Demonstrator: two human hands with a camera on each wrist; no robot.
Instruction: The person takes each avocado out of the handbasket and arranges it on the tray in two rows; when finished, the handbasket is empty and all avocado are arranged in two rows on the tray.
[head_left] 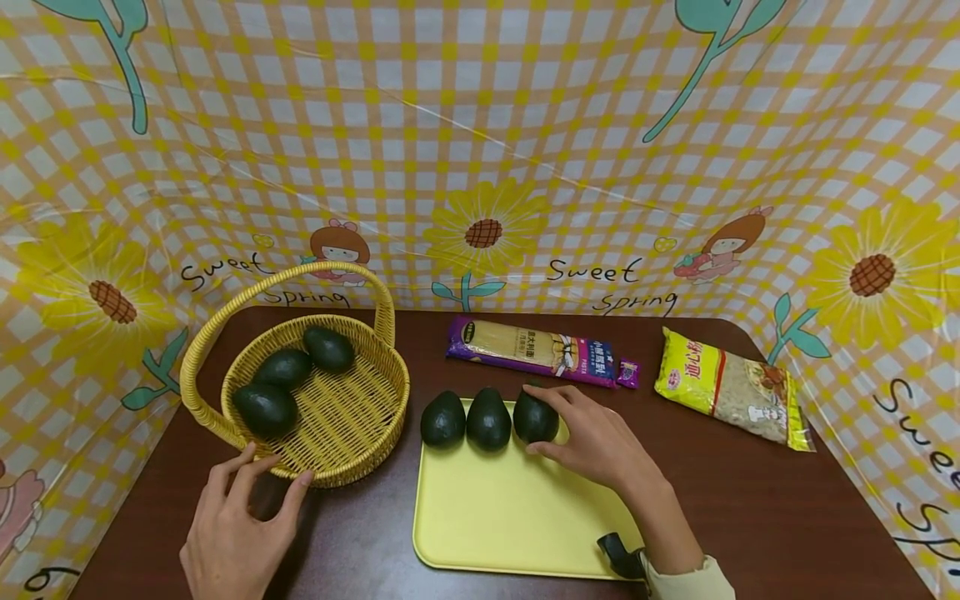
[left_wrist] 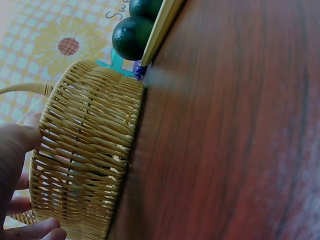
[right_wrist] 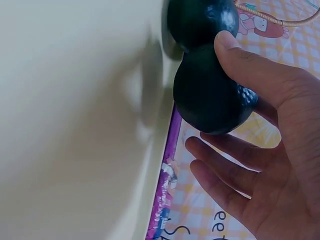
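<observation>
My right hand [head_left: 592, 433] holds a dark green avocado [head_left: 536, 418] between thumb and fingers over the far edge of the yellow tray [head_left: 510, 517]. Two more avocados, one left [head_left: 443, 420] and one middle [head_left: 489, 419], stand beside it in a row. In the right wrist view my thumb presses the side of the held avocado [right_wrist: 210, 95], and the lower fingers spread away from it. My left hand [head_left: 243, 517] rests its spread fingertips on the near rim of the yellow wicker basket [head_left: 367, 454]. Three avocados [head_left: 266, 410] lie inside the basket along its left side.
Behind the tray lies a purple pack of pasta [head_left: 525, 350] with a small purple sachet [head_left: 629, 373] at its end. A yellow bag [head_left: 727, 387] lies at the back right. The basket's tall handle [head_left: 202, 333] arches upward. Patterned cloth [head_left: 480, 125] encloses the brown table [head_left: 750, 500].
</observation>
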